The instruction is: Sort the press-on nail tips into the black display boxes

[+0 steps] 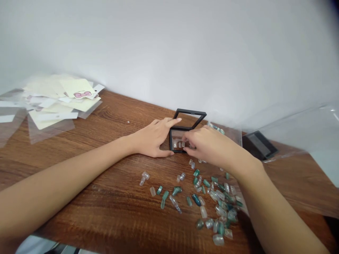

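A small black-framed display case (177,151) with clear windows stands hinged open on the table. My left hand (152,138) holds it from the left side, index finger stretched across the raised lid and thumb against the lower left corner. Inside the base, a short row of pale false nails (179,144) lies on the clear film. My right hand (212,143) reaches in from the right, its thumb and index finger closed around the right end of that row, at a false nail partly hidden by the fingers.
Loose green and clear false nails (203,211) are scattered in front of my right forearm. A clear plastic bag (299,130) and another black case (260,145) lie at the right. Cream cards in clear sleeves (63,102) are piled at the left, by the white wall (148,46).
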`<action>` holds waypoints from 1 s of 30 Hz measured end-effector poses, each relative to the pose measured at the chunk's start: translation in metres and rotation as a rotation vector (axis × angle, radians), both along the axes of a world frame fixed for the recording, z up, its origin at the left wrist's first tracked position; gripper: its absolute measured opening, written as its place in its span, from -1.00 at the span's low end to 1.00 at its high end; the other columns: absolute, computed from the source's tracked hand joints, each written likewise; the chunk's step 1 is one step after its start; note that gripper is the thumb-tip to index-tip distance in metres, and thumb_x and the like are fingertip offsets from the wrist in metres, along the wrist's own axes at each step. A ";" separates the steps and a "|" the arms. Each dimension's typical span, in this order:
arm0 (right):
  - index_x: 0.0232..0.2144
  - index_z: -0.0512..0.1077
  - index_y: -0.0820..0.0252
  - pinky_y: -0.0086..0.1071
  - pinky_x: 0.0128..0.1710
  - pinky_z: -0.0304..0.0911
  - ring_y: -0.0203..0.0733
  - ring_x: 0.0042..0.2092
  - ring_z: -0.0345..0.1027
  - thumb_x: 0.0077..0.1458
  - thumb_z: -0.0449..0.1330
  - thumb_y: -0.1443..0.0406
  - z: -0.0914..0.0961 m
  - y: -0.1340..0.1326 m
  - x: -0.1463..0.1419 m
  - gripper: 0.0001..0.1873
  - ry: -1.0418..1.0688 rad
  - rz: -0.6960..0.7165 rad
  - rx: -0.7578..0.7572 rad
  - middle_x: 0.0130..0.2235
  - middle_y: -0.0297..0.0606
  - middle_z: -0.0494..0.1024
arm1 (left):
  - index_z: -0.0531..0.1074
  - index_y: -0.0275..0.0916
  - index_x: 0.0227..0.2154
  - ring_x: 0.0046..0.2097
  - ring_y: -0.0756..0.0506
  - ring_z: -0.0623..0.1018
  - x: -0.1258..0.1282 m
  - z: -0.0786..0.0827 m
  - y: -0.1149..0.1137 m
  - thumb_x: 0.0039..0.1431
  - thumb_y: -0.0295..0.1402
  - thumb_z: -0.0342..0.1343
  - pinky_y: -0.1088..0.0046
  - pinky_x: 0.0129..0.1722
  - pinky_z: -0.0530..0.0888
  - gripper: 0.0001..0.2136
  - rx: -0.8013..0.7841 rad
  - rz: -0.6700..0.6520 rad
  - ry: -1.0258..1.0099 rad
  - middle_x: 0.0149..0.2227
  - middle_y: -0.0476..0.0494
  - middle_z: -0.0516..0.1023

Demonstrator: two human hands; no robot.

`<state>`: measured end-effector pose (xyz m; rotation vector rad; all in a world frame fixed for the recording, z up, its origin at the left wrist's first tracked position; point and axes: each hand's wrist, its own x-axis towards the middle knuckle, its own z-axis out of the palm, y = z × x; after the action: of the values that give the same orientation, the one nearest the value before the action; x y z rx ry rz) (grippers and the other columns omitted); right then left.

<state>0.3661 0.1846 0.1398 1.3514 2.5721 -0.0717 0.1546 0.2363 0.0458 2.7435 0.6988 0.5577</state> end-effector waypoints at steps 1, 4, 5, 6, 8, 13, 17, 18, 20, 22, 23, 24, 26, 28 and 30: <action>-0.33 0.55 0.24 -0.32 -0.36 0.11 -0.16 -0.40 0.41 0.13 0.17 0.38 0.002 -0.001 0.001 -0.86 0.001 -0.009 0.006 -0.39 -0.18 0.59 | -0.25 -0.37 0.40 0.33 -0.43 0.25 0.000 0.000 0.000 0.08 0.08 0.21 -0.02 0.27 0.24 0.05 0.000 0.002 0.003 0.37 -0.55 0.12; -0.32 0.54 0.20 -0.33 -0.41 0.10 -0.19 -0.44 0.39 0.14 0.17 0.36 0.008 -0.006 0.002 -0.88 0.011 -0.049 0.012 -0.41 -0.23 0.59 | -0.25 -0.36 0.40 0.32 -0.42 0.26 0.000 0.001 -0.001 0.08 0.07 0.22 -0.02 0.26 0.25 0.05 -0.001 0.006 0.003 0.36 -0.55 0.13; -0.34 0.53 0.19 -0.34 -0.42 0.09 -0.20 -0.45 0.38 0.14 0.17 0.36 0.009 -0.008 0.002 -0.88 0.015 -0.057 0.006 -0.41 -0.24 0.59 | -0.25 -0.35 0.40 0.32 -0.42 0.26 0.000 0.001 -0.001 0.08 0.07 0.23 -0.01 0.26 0.25 0.05 -0.001 0.006 0.003 0.36 -0.55 0.14; -0.35 0.52 0.18 -0.34 -0.43 0.09 -0.21 -0.45 0.38 0.14 0.17 0.36 0.010 -0.010 0.002 -0.89 0.017 -0.062 -0.004 -0.41 -0.25 0.59 | -0.25 -0.36 0.40 0.33 -0.42 0.26 0.000 0.001 -0.001 0.08 0.07 0.22 -0.01 0.26 0.25 0.05 0.000 0.005 0.003 0.35 -0.56 0.14; -0.37 0.51 0.18 -0.36 -0.44 0.10 -0.21 -0.44 0.40 0.14 0.18 0.37 0.012 -0.013 0.001 -0.90 0.016 -0.067 -0.035 -0.41 -0.25 0.59 | -0.24 -0.38 0.40 0.33 -0.42 0.25 0.000 0.002 -0.001 0.10 0.08 0.21 0.00 0.26 0.26 0.04 0.002 0.003 0.010 0.35 -0.56 0.15; -0.30 0.51 0.22 -0.34 -0.44 0.09 -0.16 -0.41 0.45 0.18 0.16 0.38 0.005 -0.009 0.000 -0.89 -0.019 -0.056 0.011 -0.40 -0.21 0.60 | -0.25 -0.40 0.40 0.35 -0.42 0.23 0.000 0.001 0.000 0.11 0.08 0.18 0.01 0.28 0.23 0.04 0.001 0.007 0.032 0.37 -0.56 0.11; -0.25 0.51 0.25 -0.32 -0.43 0.09 -0.09 -0.37 0.49 0.18 0.16 0.37 -0.002 -0.002 0.003 -0.87 -0.062 -0.055 0.019 -0.36 -0.17 0.62 | -0.25 -0.41 0.40 0.35 -0.42 0.23 0.000 0.000 0.000 0.10 0.10 0.18 0.01 0.29 0.22 0.05 0.003 0.013 0.034 0.37 -0.56 0.11; -0.26 0.51 0.24 -0.32 -0.42 0.10 -0.08 -0.36 0.50 0.18 0.16 0.36 -0.003 -0.001 0.003 -0.87 -0.064 -0.055 0.013 -0.34 -0.16 0.63 | -0.24 -0.41 0.40 0.34 -0.42 0.23 0.000 0.000 0.000 0.10 0.10 0.18 0.01 0.29 0.22 0.04 0.005 0.012 0.030 0.37 -0.56 0.12; -0.27 0.52 0.23 -0.31 -0.41 0.11 -0.06 -0.33 0.51 0.17 0.16 0.35 -0.005 0.000 0.004 -0.87 -0.051 -0.048 0.005 -0.31 -0.16 0.64 | -0.23 -0.41 0.40 0.34 -0.42 0.24 0.000 0.000 0.000 0.11 0.10 0.18 0.01 0.28 0.23 0.04 0.009 0.011 0.024 0.36 -0.57 0.13; -0.26 0.52 0.21 -0.30 -0.39 0.14 -0.05 -0.30 0.53 0.17 0.17 0.35 -0.006 0.000 0.003 -0.87 -0.035 -0.046 0.007 -0.30 -0.16 0.64 | -0.22 -0.41 0.40 0.34 -0.42 0.23 0.000 0.000 0.000 0.11 0.10 0.18 0.01 0.28 0.23 0.03 0.010 0.008 0.020 0.36 -0.57 0.13; -0.26 0.53 0.21 -0.30 -0.38 0.15 -0.04 -0.29 0.53 0.18 0.16 0.35 -0.007 0.000 0.003 -0.86 -0.033 -0.048 0.009 -0.31 -0.16 0.65 | -0.22 -0.42 0.40 0.35 -0.42 0.23 0.000 0.000 0.000 0.11 0.10 0.18 0.00 0.28 0.23 0.03 0.009 0.008 0.019 0.36 -0.57 0.13; -0.26 0.53 0.21 -0.29 -0.37 0.17 -0.03 -0.29 0.54 0.18 0.15 0.36 -0.007 0.000 0.002 -0.86 -0.034 -0.052 0.012 -0.31 -0.16 0.65 | -0.22 -0.42 0.40 0.35 -0.42 0.23 0.000 0.000 -0.001 0.11 0.09 0.19 0.00 0.28 0.23 0.03 0.008 0.008 0.019 0.36 -0.57 0.13; -0.27 0.53 0.22 -0.28 -0.35 0.20 -0.01 -0.27 0.55 0.18 0.15 0.37 -0.007 0.000 0.001 -0.85 -0.037 -0.052 0.020 -0.31 -0.14 0.65 | -0.22 -0.42 0.40 0.35 -0.42 0.23 0.000 0.000 -0.001 0.11 0.08 0.19 0.01 0.29 0.22 0.03 0.005 0.007 0.017 0.36 -0.57 0.13; -0.29 0.53 0.23 -0.27 -0.34 0.23 -0.01 -0.25 0.55 0.18 0.15 0.38 -0.007 -0.001 0.000 -0.85 -0.040 -0.050 0.025 -0.30 -0.12 0.65 | -0.22 -0.40 0.40 0.35 -0.42 0.23 0.000 0.001 -0.001 0.10 0.07 0.20 0.01 0.28 0.22 0.03 -0.001 0.007 0.014 0.36 -0.56 0.13; -0.29 0.54 0.24 -0.27 -0.33 0.24 -0.01 -0.25 0.55 0.18 0.14 0.38 -0.006 -0.001 -0.001 -0.85 -0.048 -0.049 0.031 -0.30 -0.10 0.65 | -0.23 -0.38 0.40 0.34 -0.42 0.24 0.000 0.001 -0.001 0.09 0.07 0.20 0.00 0.28 0.23 0.03 -0.007 0.009 0.009 0.36 -0.55 0.14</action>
<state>0.3653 0.1836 0.1334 1.4101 2.5108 -0.0070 0.1548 0.2352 0.0470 2.7396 0.7134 0.5446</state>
